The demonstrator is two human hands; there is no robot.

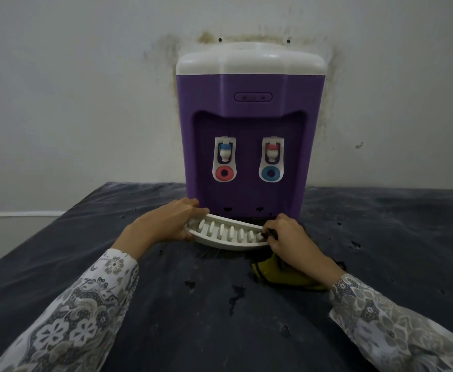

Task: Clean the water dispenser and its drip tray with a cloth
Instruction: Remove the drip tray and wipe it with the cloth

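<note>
A purple water dispenser (247, 124) with a white top stands against the wall at the back of the table. Its two taps sit in the front recess. The white slotted drip tray (226, 237) is just in front of the dispenser's base, tilted and held off the table. My left hand (163, 224) grips the tray's left end. My right hand (290, 236) grips its right end. A yellow-green cloth (276, 272) lies on the table under my right wrist, partly hidden by it.
The table (112, 264) wears a dark, dusty cover with small dark wet spots in the middle. A stained white wall (85, 103) rises right behind the dispenser. Patterned sleeves cover both forearms.
</note>
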